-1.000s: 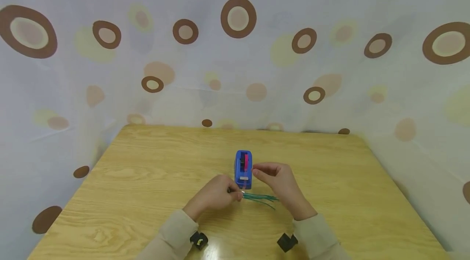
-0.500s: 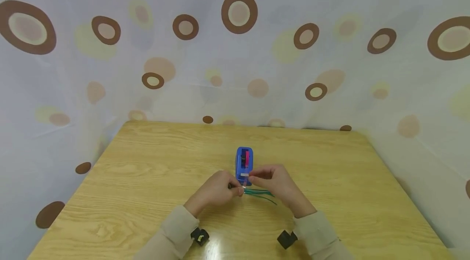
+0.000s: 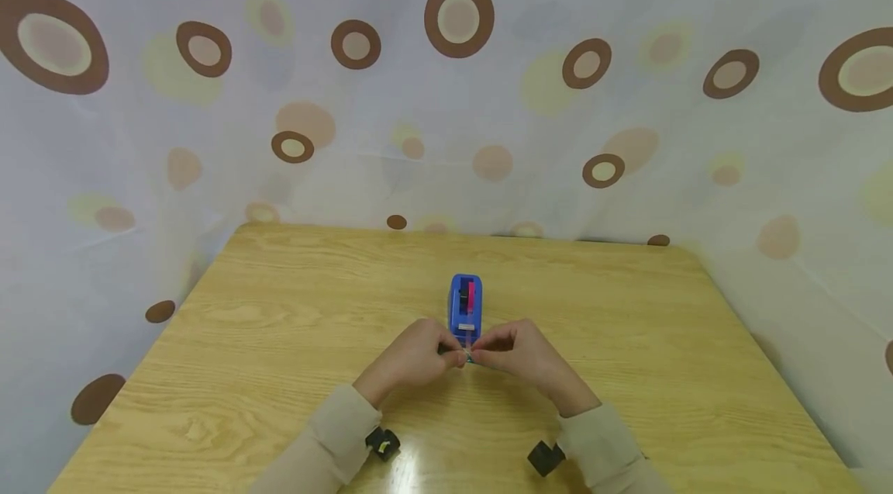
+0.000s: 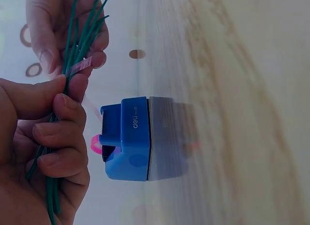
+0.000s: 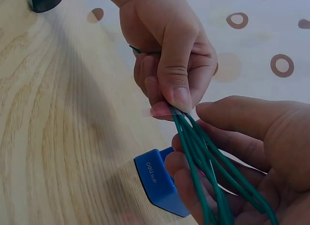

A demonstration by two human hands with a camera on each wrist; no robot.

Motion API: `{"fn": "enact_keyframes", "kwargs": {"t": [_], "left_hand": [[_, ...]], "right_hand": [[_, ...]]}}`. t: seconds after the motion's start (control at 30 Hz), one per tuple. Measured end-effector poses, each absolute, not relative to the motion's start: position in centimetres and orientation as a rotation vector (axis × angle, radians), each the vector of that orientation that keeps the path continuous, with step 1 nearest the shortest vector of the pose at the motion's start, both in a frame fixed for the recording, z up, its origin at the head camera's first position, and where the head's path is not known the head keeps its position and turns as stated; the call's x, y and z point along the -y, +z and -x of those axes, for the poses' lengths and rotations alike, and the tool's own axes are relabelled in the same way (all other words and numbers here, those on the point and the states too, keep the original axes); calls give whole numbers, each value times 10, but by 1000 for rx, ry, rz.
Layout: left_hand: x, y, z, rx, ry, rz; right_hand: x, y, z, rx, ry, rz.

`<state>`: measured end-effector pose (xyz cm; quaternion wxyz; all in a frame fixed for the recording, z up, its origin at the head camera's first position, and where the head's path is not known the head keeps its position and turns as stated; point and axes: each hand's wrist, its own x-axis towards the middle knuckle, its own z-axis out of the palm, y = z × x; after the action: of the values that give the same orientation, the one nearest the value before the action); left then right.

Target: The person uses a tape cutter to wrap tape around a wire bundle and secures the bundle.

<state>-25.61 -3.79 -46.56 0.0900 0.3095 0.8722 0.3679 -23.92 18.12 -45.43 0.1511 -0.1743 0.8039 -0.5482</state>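
My left hand [image 3: 417, 354] pinches a bundle of green wires [image 4: 82, 38] between thumb and index finger, its other fingers curled round the lower ends. A strip of clear tape [image 4: 80, 66] lies across the bundle just beyond those fingertips. My right hand [image 3: 526, 358] is close against the left. Its fingers [image 5: 189, 186] lie loosely bent behind the spread wires, and its thumb stays apart from them. Just beyond both hands stands a blue tape dispenser [image 3: 465, 312] with a pink core. A faint strip of tape runs from it toward the fingertips.
The hands work above a wooden table [image 3: 314, 277]. Behind it hangs a pale curtain [image 3: 391, 106] with brown circles. Black camera mounts [image 3: 546, 458] sit at both wrists.
My right hand has moved left and down from beside the dispenser to the bundle, now covering most of the wires in the head view. The left hand keeps its grip.
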Motion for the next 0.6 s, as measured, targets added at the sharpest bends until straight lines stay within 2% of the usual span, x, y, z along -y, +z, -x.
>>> {"fn": "enact_keyframes", "kwargs": {"t": [0.6], "left_hand": [[34, -464, 253, -2579, 1132, -893]], "right_hand": [[-174, -463, 234, -2426, -1561, 521]]}}
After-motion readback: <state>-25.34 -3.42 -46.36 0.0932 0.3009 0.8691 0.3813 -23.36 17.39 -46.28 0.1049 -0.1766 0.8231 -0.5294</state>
